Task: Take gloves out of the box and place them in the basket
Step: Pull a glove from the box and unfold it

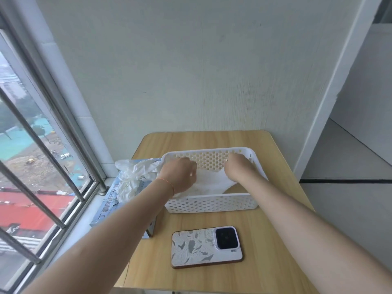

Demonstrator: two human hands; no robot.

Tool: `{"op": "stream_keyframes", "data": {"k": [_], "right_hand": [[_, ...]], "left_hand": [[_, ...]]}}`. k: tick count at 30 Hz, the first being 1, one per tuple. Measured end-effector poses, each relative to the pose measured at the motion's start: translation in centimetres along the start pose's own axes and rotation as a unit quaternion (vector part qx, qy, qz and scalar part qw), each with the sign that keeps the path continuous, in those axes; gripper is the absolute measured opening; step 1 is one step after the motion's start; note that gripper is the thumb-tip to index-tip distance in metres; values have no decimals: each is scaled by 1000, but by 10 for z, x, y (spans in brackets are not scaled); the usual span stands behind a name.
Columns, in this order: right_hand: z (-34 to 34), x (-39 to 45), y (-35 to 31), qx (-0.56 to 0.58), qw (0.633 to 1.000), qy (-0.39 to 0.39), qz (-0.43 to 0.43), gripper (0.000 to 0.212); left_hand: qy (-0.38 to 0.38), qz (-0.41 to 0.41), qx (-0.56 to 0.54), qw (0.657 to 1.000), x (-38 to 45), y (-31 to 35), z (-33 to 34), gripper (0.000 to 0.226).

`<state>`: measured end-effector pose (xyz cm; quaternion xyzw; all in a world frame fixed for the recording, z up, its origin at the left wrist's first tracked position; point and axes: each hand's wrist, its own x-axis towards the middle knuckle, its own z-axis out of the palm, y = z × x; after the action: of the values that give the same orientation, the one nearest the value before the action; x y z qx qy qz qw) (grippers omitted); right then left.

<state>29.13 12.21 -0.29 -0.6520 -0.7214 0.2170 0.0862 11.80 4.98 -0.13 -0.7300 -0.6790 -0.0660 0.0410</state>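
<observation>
Wooden table [275,240], both hands [180,174] [237,168] inside white basket [212,203] over a glove [212,183], fingers' grip hidden.

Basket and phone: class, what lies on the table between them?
Nothing: the head view shows bare wooden table between the white basket and the phone.

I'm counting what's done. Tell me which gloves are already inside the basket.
The white glove spread under both hands inside the basket; the crumpled gloves left of it still sit on the box.

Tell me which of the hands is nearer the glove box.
Left. The left hand is in the basket right beside the glove box; the right hand is farther off.
</observation>
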Motion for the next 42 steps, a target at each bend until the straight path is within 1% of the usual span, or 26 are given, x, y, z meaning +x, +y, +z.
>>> {"op": "stream_keyframes", "data": {"k": [1, 2, 3, 5, 7, 8, 9, 11, 12, 13, 14, 16, 17, 19, 21, 23, 25, 27, 29, 31, 32, 33, 35, 36, 38, 42], "right_hand": [[-3, -1, -3, 40, 999, -1, -12, 16], [-7, -1, -6, 93, 995, -2, -25, 26], [-12, -4, -11, 153, 987, -4, -37, 32], [-26, -10, -24, 249, 967, -12, -56, 34], [-42, -17, -39, 253, 963, -13, -89, 25], [-50, -21, -47, 243, 964, -15, -110, 17], [-58, -24, -54, 240, 962, -19, -131, 13], [-72, -27, -67, 247, 953, -28, -174, 21], [-77, -30, -73, 256, 948, -33, -188, 24], [-82, -32, -78, 273, 940, -36, -199, 24], [-86, -34, -83, 296, 933, -37, -203, 20], [-92, -36, -90, 341, 918, -25, -201, 16], [-95, -36, -91, 364, 911, -15, -194, 15], [-101, -40, -92, 404, 898, -2, -175, 11], [-105, -41, -90, 443, 884, -5, -150, 13], [-106, -42, -88, 471, 874, -22, -117, 16], [-104, -42, -86, 494, 864, -51, -88, 18], [-99, -39, -85, 514, 850, -92, -67, 18], [-94, -39, -85, 541, 827, -144, -49, 14], [-89, -41, -89, 576, 791, -203, -33, 13], [-86, -44, -91, 588, 777, -225, -24, 16], [-80, -46, -92, 595, 767, -239, -13, 19], [-66, -47, -86, 586, 774, -240, 19, 22], [-58, -46, -79, 569, 787, -234, 41, 22], [-41, -43, -57, 540, 811, -207, 90, 20], [-23, -32, -12, 517, 826, -140, 173, 16]], "left_hand": [[-16, -11, -53, 998, -5, 1, 1, 17], [-24, -31, -120, 992, -8, 2, 1, 14], [-19, -54, -199, 978, -10, 2, -1, 10], [24, -110, -345, 932, -10, 4, -10, 13], [74, -160, -446, 878, -9, 6, -24, 23], [88, -169, -492, 849, -7, 5, -32, 29], [92, -165, -533, 825, -6, 5, -40, 36], [67, -122, -597, 790, -5, 3, -59, 52], [43, -96, -615, 782, -6, 1, -68, 57], [22, -75, -618, 782, -7, -1, -75, 55], [10, -63, -613, 787, -10, -1, -80, 46], [3, -75, -604, 793, -13, -6, -86, 23], [-4, -75, -615, 785, -14, -10, -87, 17], [-27, -72, -653, 753, -16, -22, -82, 13], [-53, -81, -682, 725, -18, -35, -77, 21], [-77, -91, -704, 700, -21, -47, -73, 38], [-67, -118, -719, 682, -24, -53, -73, 46], [-35, -154, -735, 660, -25, -57, -78, 42], [-9, -195, -723, 663, -22, -62, -84, 19], [12, -248, -675, 695, -19, -69, -91, 17], [21, -255, -624, 738, -16, -71, -95, 14], [18, -239, -540, 807, -12, -73, -95, 11], [7, -186, -357, 915, -2, -65, -93, 11], [-4, -169, -286, 943, 2, -58, -89, 12], [-43, -145, -211, 966, 11, -40, -71, 16], [-116, -83, -113, 983, 26, -5, -32, 18]]}}
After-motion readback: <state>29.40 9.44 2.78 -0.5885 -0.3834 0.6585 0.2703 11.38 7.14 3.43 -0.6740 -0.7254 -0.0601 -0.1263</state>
